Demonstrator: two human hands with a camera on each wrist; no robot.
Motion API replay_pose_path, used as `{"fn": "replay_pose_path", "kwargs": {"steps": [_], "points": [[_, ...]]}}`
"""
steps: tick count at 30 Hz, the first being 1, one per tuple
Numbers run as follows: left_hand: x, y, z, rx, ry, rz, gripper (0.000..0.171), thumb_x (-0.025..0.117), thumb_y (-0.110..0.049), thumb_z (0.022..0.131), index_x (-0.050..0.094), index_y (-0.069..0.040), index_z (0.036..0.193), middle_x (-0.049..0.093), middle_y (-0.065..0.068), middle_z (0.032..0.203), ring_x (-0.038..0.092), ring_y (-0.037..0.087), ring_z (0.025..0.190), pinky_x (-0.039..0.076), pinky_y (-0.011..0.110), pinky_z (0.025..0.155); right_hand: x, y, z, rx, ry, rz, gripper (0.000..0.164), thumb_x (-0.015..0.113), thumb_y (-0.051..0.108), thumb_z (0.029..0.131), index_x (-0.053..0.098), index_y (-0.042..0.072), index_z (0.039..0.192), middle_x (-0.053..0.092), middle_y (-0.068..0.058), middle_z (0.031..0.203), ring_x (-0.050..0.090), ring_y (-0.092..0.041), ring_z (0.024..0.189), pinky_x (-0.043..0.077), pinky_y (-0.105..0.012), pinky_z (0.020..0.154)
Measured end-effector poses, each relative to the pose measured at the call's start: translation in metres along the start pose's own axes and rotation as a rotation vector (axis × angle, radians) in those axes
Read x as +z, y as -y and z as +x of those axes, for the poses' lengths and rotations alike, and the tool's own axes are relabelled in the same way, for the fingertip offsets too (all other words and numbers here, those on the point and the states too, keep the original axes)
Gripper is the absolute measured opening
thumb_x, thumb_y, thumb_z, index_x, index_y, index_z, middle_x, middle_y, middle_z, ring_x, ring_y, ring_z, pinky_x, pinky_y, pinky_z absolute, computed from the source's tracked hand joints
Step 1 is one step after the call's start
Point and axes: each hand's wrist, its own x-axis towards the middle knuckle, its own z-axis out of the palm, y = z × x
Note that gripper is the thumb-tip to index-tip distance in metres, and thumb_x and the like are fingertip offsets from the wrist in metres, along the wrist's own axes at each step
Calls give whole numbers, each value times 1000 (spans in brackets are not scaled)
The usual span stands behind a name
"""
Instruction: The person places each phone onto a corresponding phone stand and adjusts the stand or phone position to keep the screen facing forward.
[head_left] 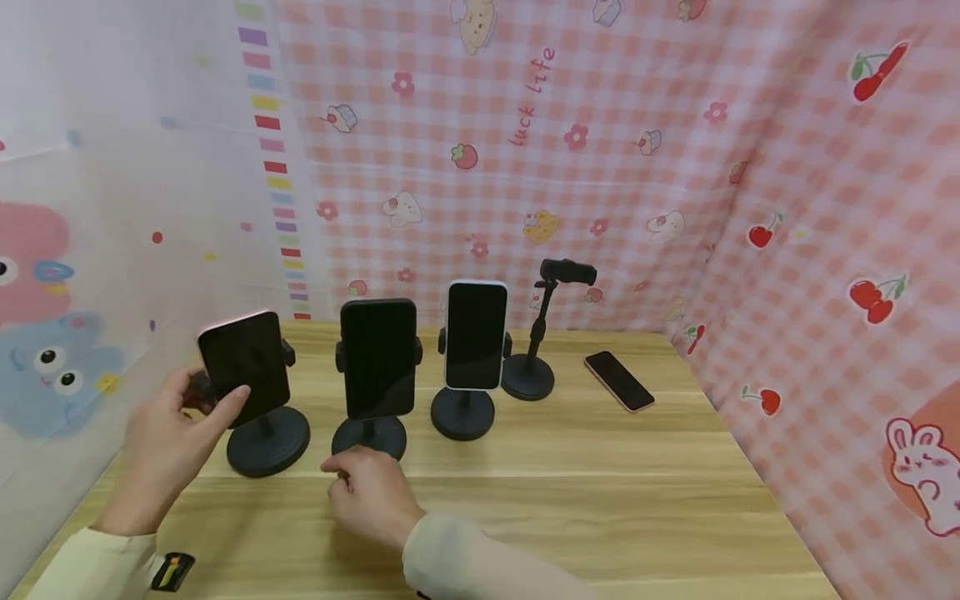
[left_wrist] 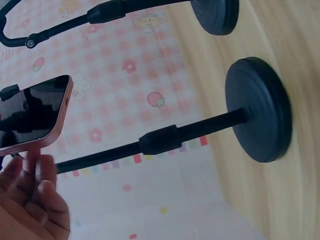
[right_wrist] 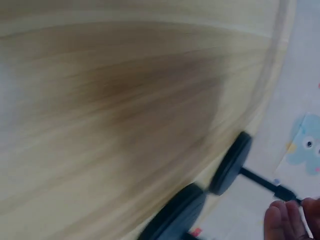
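At the left, a pink-edged smartphone (head_left: pixel 247 358) sits tilted in a black phone stand (head_left: pixel 268 442). My left hand (head_left: pixel 168 446) grips this phone by its left edge, thumb over the screen and the other fingers at the side and behind. The left wrist view shows the fingers against the pink rim of the phone (left_wrist: pixel 37 115), beside the thin pole of the stand (left_wrist: pixel 160 140). My right hand (head_left: pixel 375 496) hovers with loosely curled fingers in front of a second stand's base (head_left: pixel 370 437), holding nothing. That stand carries a black smartphone (head_left: pixel 378 358) upright.
Further right, a white-edged smartphone (head_left: pixel 476 333) stands in a third holder (head_left: pixel 462 414). Behind it is a phone stand (head_left: pixel 528 377) with no phone in its clamp. Another pink-edged smartphone (head_left: pixel 619 381) lies flat on the wooden table (head_left: pixel 600 517). Patterned cloth walls (head_left: pixel 510 192) enclose the table.
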Motion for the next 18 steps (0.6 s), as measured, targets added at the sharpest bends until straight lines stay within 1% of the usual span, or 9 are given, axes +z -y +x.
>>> {"fn": "replay_pose_path", "kwargs": {"steps": [3,6,8,10,12,13,14,16,18], "points": [[0,10,-6,-51,56,7,57,66,-37,88,51,4,124,59,17,95,47,6,72,39,31,58,-8,-20,-8,16,-32,-6,24,56,7,87,76,16,96,74,7,92,59,4,80,52,-16,76],[-9,27,-19,-162,110,39,63,61,-40,90,47,9,126,55,21,102,47,13,78,39,32,61,-17,-37,-14,61,-45,17,24,55,7,88,77,13,95,74,5,92,60,1,81,53,-22,77],[-14,40,-27,-242,202,92,61,55,-45,93,50,10,118,56,20,97,49,18,75,40,32,59,-26,-52,-19,78,-74,16,24,54,7,88,77,11,95,75,3,91,61,-2,78,55,-25,75],[-14,50,-35,-284,328,160,61,48,-51,94,53,9,107,58,16,89,50,21,72,41,33,57,-37,-69,-23,99,-113,5,24,54,7,88,76,11,96,75,1,90,62,-5,77,56,-28,72],[-9,54,-40,-269,478,218,63,45,-56,94,57,5,101,60,11,83,50,19,68,42,34,57,-51,-87,-27,133,-153,-4,23,54,7,88,76,9,96,75,-1,90,62,-8,76,56,-31,71],[-3,52,-42,-259,551,235,64,45,-59,93,59,3,101,60,9,82,50,19,68,42,35,59,-58,-96,-29,151,-170,-11,23,54,8,88,75,9,97,75,-2,90,62,-10,76,56,-33,72],[5,50,-46,-231,602,238,61,47,-59,92,61,0,99,60,6,81,50,17,68,43,35,59,-65,-105,-31,177,-178,-15,23,54,9,88,75,8,98,75,-2,91,62,-11,77,56,-35,73],[24,37,-53,-183,671,239,55,53,-58,88,63,-5,97,60,3,82,51,16,70,44,36,62,-79,-122,-37,220,-189,-44,23,54,10,89,74,7,99,75,-4,93,63,-14,78,56,-38,74],[45,21,-60,-121,705,210,43,61,-52,86,65,-9,94,61,2,81,51,15,71,46,37,64,-91,-141,-42,251,-197,-86,23,55,12,89,73,7,101,74,-5,93,63,-14,79,55,-39,74]]}}
